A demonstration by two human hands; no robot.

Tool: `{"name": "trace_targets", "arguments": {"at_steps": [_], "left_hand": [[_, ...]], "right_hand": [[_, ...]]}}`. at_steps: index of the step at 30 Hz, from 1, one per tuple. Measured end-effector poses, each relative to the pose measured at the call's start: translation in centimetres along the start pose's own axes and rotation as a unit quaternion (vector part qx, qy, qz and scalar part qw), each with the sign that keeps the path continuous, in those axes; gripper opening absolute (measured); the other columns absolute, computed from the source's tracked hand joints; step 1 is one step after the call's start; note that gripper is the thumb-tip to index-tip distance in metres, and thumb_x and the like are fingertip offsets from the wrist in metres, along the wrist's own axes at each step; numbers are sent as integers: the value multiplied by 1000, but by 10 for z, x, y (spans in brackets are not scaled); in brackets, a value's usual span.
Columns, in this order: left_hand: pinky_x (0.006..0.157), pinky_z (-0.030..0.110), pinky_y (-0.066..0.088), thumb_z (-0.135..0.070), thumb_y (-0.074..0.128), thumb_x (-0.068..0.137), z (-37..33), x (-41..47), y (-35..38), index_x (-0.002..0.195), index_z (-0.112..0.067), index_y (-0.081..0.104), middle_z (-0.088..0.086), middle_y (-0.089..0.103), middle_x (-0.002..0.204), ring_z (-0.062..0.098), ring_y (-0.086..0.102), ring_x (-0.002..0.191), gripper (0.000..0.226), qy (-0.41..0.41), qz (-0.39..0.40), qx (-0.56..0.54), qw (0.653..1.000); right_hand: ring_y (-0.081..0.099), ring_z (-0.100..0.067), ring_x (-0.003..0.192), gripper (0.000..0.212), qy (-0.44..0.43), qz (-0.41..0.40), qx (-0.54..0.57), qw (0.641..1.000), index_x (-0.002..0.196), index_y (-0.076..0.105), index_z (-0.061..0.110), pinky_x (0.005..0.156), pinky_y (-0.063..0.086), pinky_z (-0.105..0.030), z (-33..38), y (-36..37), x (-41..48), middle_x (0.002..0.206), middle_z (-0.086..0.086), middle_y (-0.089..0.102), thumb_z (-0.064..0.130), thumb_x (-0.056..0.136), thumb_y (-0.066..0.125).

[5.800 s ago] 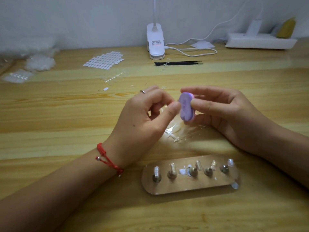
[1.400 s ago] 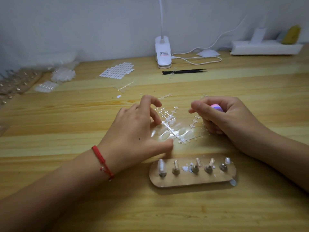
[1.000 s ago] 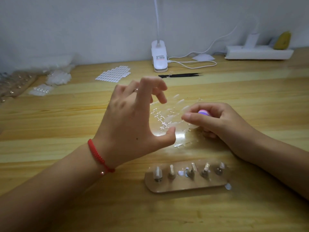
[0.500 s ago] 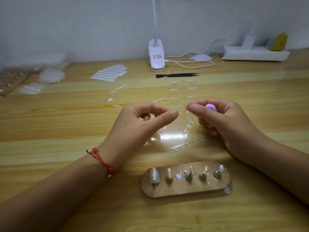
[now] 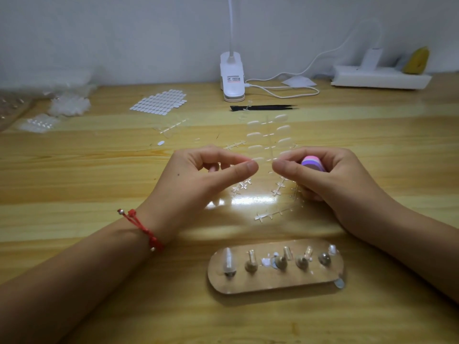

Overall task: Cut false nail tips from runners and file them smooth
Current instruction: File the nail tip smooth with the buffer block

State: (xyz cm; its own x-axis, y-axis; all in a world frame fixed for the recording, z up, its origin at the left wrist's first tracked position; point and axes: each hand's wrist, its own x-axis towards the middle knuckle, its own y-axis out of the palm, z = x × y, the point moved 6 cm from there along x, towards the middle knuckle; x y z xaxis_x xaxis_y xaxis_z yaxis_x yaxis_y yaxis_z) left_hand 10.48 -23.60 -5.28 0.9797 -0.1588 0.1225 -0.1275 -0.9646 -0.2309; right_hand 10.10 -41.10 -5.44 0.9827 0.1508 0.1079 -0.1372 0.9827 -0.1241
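Note:
A clear runner of false nail tips (image 5: 269, 135) stands upright above the table, pinched at its lower end between my two hands. My left hand (image 5: 198, 180) grips its left side with thumb and forefinger. My right hand (image 5: 323, 177) pinches the right side while a small purple and pink file block (image 5: 312, 163) is tucked in its fingers. Bare clear runners (image 5: 275, 194) lie on the wood under my hands. A wooden holder (image 5: 275, 281) with several metal pegs sits near me; one peg carries a clear nail tip (image 5: 228, 260).
At the back stand a white clip lamp (image 5: 232, 78) with its cable, black tweezers (image 5: 263, 108), a white power strip (image 5: 380, 79) and a sheet of white oval stickers (image 5: 159, 103). Bags of clear tips (image 5: 68, 105) lie at the far left.
My left hand left the holder, picked the runner up from the table and raised it upright. My right hand closed in on its other side, file block still in the fingers.

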Motion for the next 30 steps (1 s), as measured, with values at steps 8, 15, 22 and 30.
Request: {"name": "trace_targets", "arguments": {"at_steps": [8, 15, 22, 30], "left_hand": [[51, 12, 43, -37, 77, 64, -2, -1, 2, 76, -24, 78, 27, 58, 91, 15, 51, 69, 18, 3, 16, -5, 1000], [68, 14, 43, -35, 74, 70, -4, -1, 3, 83, -20, 78, 25, 60, 97, 17, 52, 79, 20, 12, 29, 1, 999], [68, 22, 46, -40, 73, 67, 2, -3, 8, 89, -19, 77, 2, 65, 82, 8, 55, 75, 30, -31, 62, -34, 997], [61, 22, 47, -40, 74, 65, 1, -4, 10, 90, -17, 78, 3, 67, 81, 11, 55, 73, 35, -40, 69, -37, 996]], "right_hand": [[52, 4, 45, 23, -4, -5, -7, 1000, 80, 73, 16, 47, 35, -3, 1, -1, 1, 47, 19, 55, 34, 66, 73], [40, -2, 43, 29, 19, 21, 5, 1000, 75, 77, 20, 44, 33, -8, -5, -1, 3, 48, 15, 49, 44, 59, 78], [31, -7, 51, 24, 26, 105, 18, 994, 75, 78, 25, 44, 31, -14, -5, 5, 4, 54, 6, 39, 45, 62, 79], [32, -8, 53, 22, 24, 124, 12, 992, 70, 77, 23, 44, 31, -15, -2, 8, 1, 60, 0, 41, 43, 61, 76]]}}
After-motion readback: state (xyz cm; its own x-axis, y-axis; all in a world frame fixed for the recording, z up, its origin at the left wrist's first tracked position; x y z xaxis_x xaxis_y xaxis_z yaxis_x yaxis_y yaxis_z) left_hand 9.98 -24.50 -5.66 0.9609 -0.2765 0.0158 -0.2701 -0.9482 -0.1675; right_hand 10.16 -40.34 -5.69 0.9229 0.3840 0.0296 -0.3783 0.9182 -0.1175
